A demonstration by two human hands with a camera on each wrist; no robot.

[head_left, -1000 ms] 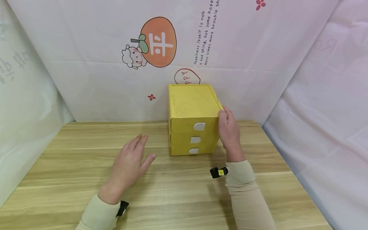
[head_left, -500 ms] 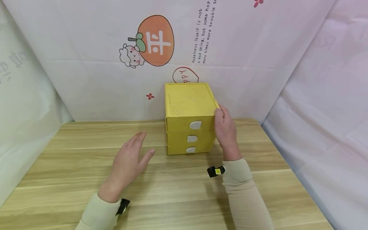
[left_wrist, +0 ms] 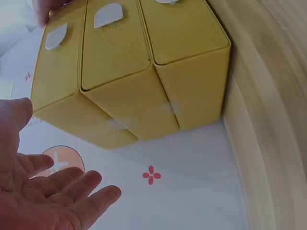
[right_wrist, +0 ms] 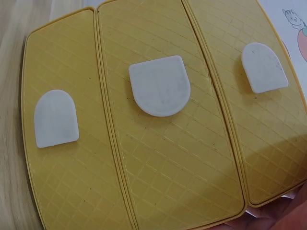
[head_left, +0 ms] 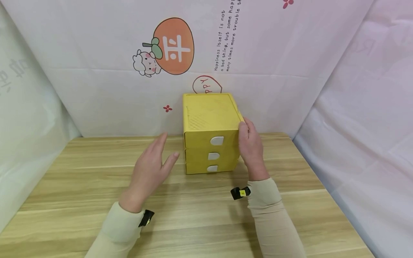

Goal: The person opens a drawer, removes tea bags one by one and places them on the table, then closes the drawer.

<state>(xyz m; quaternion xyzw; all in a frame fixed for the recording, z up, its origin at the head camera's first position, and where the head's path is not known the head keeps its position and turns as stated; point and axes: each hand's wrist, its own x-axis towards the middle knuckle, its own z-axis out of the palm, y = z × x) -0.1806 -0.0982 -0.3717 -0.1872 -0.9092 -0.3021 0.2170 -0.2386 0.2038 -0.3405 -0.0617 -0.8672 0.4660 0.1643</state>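
A yellow desktop drawer unit [head_left: 211, 111] with three stacked drawers stands near the back of the wooden table. Each drawer front carries a white rounded pull tab [head_left: 217, 141]. My right hand [head_left: 251, 147] holds the unit at its right front edge, thumb at the upper corner and fingers along the side. In the right wrist view, parts of the fingers [right_wrist: 283, 213] show behind the edge, the rest hidden. My left hand [head_left: 150, 168] hovers left of the unit, fingers extended and thumb spread, holding nothing. The left wrist view shows its palm [left_wrist: 29, 201] beside the unit's side.
Right behind the unit hangs a white cloth [head_left: 116, 104] printed with an orange fruit, a lamb and text. More white cloth [head_left: 364, 143] closes off both sides. The wood-grain table [head_left: 193, 215] spreads in front.
The drawer unit has shifted slightly left together with my right hand. My left hand has moved forward and a little right, closer to the unit's left side.
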